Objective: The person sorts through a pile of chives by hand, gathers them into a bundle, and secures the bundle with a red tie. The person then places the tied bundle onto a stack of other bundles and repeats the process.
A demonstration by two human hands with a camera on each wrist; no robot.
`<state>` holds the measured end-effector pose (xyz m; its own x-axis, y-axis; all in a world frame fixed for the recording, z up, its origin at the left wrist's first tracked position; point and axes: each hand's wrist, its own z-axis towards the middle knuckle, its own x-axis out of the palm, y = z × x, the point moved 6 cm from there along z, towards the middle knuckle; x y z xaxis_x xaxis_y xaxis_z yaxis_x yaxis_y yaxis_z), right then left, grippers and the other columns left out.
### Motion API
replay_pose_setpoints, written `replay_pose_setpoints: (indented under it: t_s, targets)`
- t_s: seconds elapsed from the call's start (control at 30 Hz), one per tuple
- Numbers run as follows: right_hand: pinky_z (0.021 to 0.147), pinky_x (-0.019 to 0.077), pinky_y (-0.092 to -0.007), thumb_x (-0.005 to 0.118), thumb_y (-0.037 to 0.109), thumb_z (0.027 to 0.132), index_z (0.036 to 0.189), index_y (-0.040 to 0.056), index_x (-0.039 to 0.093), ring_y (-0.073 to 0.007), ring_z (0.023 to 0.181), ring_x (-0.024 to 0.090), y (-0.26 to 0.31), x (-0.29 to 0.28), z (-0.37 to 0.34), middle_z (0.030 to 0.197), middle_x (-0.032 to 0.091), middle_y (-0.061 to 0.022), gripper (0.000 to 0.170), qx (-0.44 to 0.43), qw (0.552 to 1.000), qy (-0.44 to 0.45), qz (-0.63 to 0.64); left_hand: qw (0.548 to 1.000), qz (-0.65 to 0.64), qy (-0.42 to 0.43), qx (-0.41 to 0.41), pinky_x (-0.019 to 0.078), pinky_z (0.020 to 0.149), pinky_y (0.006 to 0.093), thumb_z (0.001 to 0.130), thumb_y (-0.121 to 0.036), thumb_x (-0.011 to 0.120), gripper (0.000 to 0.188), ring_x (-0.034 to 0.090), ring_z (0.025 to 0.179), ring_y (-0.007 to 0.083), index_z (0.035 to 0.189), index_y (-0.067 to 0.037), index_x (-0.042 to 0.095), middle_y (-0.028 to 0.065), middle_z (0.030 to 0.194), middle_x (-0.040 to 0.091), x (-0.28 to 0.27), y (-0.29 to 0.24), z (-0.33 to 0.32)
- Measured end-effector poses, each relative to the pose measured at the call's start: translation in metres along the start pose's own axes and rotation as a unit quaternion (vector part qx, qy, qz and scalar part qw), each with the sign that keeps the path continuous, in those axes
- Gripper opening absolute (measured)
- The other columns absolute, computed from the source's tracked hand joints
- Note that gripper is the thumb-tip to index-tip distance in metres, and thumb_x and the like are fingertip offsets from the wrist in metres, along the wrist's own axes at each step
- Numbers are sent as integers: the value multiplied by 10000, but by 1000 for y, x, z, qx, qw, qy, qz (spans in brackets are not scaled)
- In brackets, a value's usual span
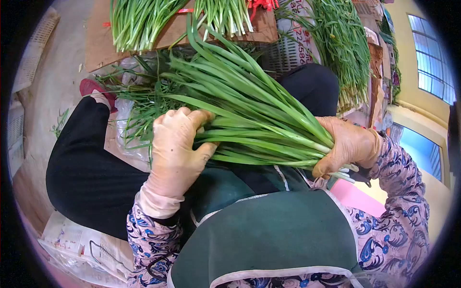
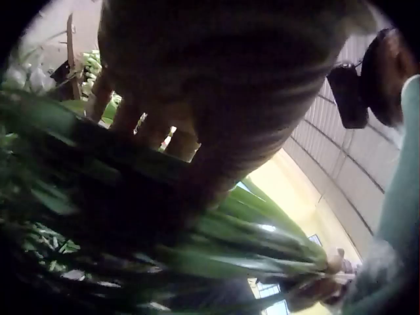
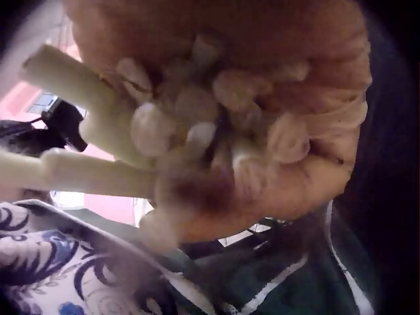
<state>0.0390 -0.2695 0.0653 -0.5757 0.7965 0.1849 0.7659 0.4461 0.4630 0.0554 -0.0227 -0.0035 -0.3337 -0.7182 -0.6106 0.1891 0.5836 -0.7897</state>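
Note:
A bunch of long green leafy stalks [image 1: 269, 110] lies across the lap, its pale stem ends at the right. The gloved right hand [image 1: 353, 144] grips it near those ends; in the right wrist view the hand [image 3: 315, 111] is curled round thick white stems [image 3: 98, 174], some jutting out left. The gloved left hand [image 1: 174, 153] holds the near side of the leaves, thumb and fingers on either side of some blades. From the left wrist view, the left hand [image 2: 223, 85] is dark above the leaves [image 2: 243, 230], with its fingertips partly hidden.
Tied green bunches [image 1: 139, 24] lie on a brown board [image 1: 103, 45] ahead. Loose greens [image 1: 144, 96] sit on plastic beyond the left hand. A large leafy pile [image 1: 343, 48] stands at the upper right. Bent legs in black trousers [image 1: 81, 177] flank the work.

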Motion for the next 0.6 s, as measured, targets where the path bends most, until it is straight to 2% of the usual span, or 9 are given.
replay_pose_setpoints:
  t_s: [0.07, 0.13, 0.3, 0.37, 0.43, 0.5, 0.57, 0.6]
  targets:
    - [610, 517, -279, 776, -24, 675, 1239, 33, 530, -132, 712, 615, -3, -6, -4, 939, 648, -54, 618, 26, 999, -24, -14, 1000, -20, -6, 9, 407, 840, 368, 654, -49, 735, 301, 540, 889, 280, 942, -86, 652, 70, 878, 574, -9, -2, -3]
    - [526, 509, -272, 770, -28, 668, 1185, 24, 545, -125, 612, 603, -7, -16, -9, 862, 642, -49, 566, 63, 996, -62, -27, 998, -49, -30, 28, 415, 803, 359, 642, -28, 741, 285, 541, 871, 277, 907, -86, 655, 66, 852, 574, -3, -9, -1]
    - [515, 509, -276, 777, -12, 646, 1162, 23, 553, -125, 578, 594, -12, -30, -9, 845, 648, -43, 563, 77, 989, -122, -31, 995, -87, -6, 39, 420, 748, 356, 640, -8, 744, 270, 545, 802, 266, 883, -93, 662, 59, 805, 576, -5, -16, -8]
    - [514, 507, -273, 783, -4, 638, 1160, 24, 555, -120, 574, 588, -13, -35, -11, 851, 651, -42, 571, 81, 986, -144, -32, 998, -51, -16, 36, 417, 725, 359, 652, -5, 732, 239, 539, 776, 265, 861, -89, 651, 62, 772, 559, -5, -13, -7]
    - [698, 526, -276, 790, 0, 630, 1192, 26, 540, -121, 770, 613, -16, -39, -11, 958, 660, -39, 615, 76, 987, -130, -54, 999, 10, -27, 27, 414, 717, 360, 656, -6, 725, 227, 533, 768, 266, 852, -88, 643, 64, 751, 546, -5, -5, -10]
    - [809, 512, -276, 793, 3, 628, 1215, 27, 528, -121, 888, 607, -9, -33, -11, 1025, 657, -34, 644, 80, 987, -128, -50, 999, 14, -7, 28, 418, 734, 388, 653, 11, 703, 237, 540, 766, 296, 859, -87, 640, 84, 748, 548, -3, -1, -12]
    - [894, 476, -277, 804, 20, 626, 1272, 27, 495, -109, 991, 572, -3, -29, -12, 1113, 640, -31, 716, 83, 992, -97, -16, 999, 34, 9, 38, 419, 749, 402, 646, 15, 695, 249, 548, 769, 313, 867, -87, 642, 95, 758, 558, 0, 1, -13]
    - [889, 479, -277, 807, 24, 626, 1281, 26, 490, -106, 984, 572, 1, -30, -16, 1118, 638, -31, 728, 70, 992, -93, -38, 998, 56, 12, 30, 421, 758, 407, 645, 12, 693, 247, 553, 777, 318, 866, -86, 643, 99, 765, 562, 0, 4, -14]
